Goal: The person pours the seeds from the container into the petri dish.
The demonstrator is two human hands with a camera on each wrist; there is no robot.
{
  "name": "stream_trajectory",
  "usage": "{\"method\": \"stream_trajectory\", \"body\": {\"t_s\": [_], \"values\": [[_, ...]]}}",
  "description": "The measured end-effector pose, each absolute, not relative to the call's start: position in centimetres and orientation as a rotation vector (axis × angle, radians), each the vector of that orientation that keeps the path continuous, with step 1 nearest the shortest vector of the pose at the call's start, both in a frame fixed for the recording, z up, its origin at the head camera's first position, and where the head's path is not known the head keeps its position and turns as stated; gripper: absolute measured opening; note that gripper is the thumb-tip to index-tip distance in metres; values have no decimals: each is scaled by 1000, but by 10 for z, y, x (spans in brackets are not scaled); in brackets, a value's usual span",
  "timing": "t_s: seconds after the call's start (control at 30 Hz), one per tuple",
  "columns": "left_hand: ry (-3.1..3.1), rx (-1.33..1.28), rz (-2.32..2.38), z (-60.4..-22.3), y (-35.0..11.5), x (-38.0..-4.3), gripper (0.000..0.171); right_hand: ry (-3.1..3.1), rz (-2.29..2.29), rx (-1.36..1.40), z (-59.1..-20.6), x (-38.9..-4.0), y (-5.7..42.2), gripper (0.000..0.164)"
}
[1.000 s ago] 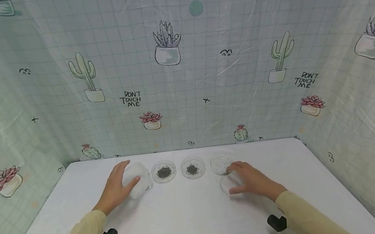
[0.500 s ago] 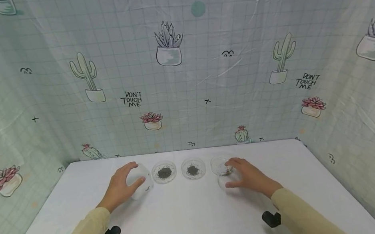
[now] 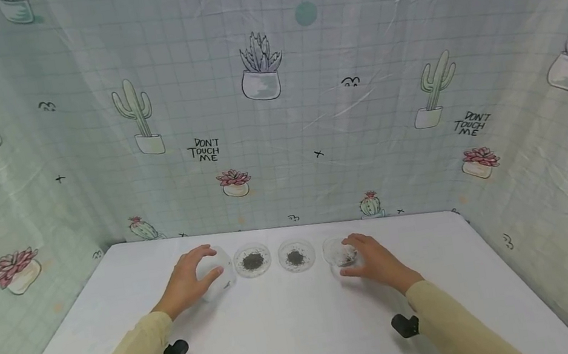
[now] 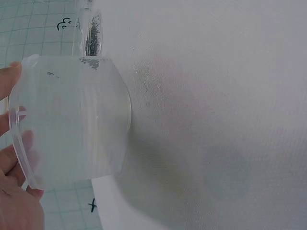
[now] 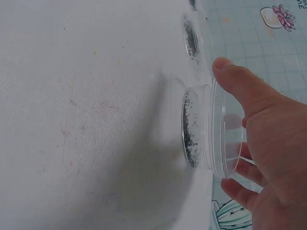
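My left hand (image 3: 186, 282) grips a frosted clear plastic tub (image 4: 72, 120) by its rim, at the left end of a row of petri dishes. A few dark specks show at the tub's upper edge in the left wrist view. With fingers and thumb spread around its edge, my right hand (image 3: 379, 260) holds a clear round lid (image 5: 219, 139) at the rightmost petri dish (image 5: 204, 96). Dark grains lie in that dish. Lid and dish line up closely; whether the lid is fully seated I cannot tell. My right fingertips are partly seen through the clear plastic.
Two more petri dishes with small heaps of dark grains, the left one (image 3: 255, 275) and the right one (image 3: 298, 271), stand between my hands. The white table (image 3: 286, 336) ends at a cactus-print curtain (image 3: 277, 129) behind and at both sides.
My right hand has moved left and slightly back, bringing the lid from in front of the rightmost dish onto or over it. My left hand has shifted slightly right, still holding the tub.
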State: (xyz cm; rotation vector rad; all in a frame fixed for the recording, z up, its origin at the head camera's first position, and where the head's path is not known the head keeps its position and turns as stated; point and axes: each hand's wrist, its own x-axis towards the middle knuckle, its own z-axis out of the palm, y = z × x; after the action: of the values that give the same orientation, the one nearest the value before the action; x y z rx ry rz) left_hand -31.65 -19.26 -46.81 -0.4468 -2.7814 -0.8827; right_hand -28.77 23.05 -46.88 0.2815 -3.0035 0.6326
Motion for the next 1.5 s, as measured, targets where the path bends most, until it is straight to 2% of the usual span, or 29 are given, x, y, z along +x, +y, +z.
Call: {"method": "stream_trajectory", "body": {"t_s": [0.3,0.53,1.5], "values": [[-2767,-445,-905,-470,-192,-317,41,-2966,649,277,-471,-294,226,72],[-2764,-454,-923,-467,-191,-317,29,-2961,646,272,-477,-304,222,73],[-2778,-439,-909,-468,-194,-317,23,-2993,621,190,-486,-321,212,73]]}}
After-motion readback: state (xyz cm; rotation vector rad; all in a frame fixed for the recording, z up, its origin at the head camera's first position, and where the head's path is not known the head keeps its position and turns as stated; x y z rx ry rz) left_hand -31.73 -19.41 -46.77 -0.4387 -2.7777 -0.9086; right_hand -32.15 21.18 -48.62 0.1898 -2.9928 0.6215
